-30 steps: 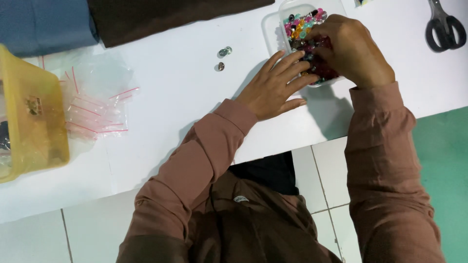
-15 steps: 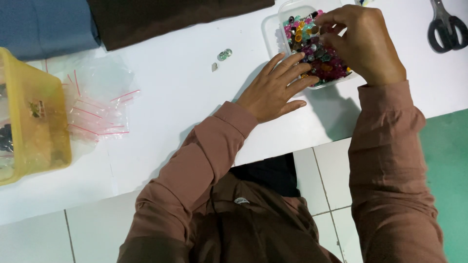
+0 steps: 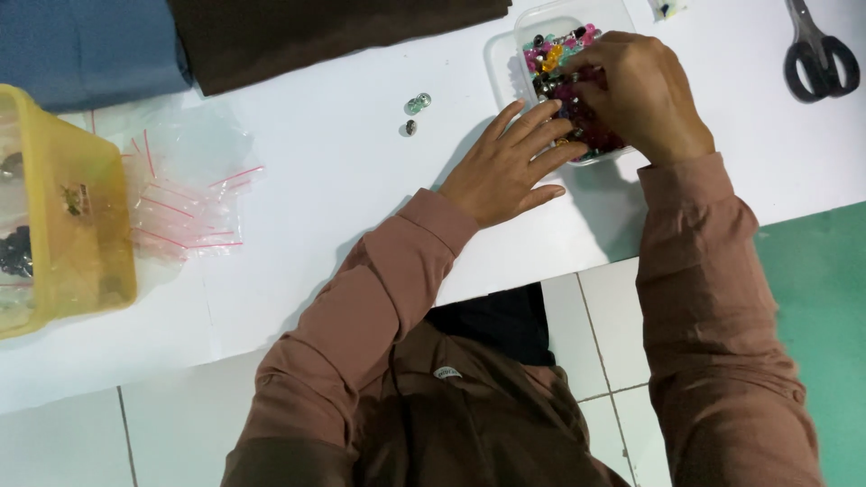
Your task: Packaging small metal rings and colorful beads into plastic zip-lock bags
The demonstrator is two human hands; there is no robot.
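A clear plastic tub full of small mixed-colour beads stands on the white table at the far right. My right hand reaches into it with the fingertips down among the beads; whether it pinches one is hidden. My left hand lies flat on the table with fingers spread, their tips touching the tub's near side. Three loose small beads lie on the table left of the tub.
Black scissors lie at the far right. A yellow plastic bin sits at the left edge, with clear zip bags beside it. Blue cloth and dark brown cloth lie along the far side.
My right hand has shifted slightly within the tub, its fingers working through the beads. The left hand has stayed flat beside the tub.
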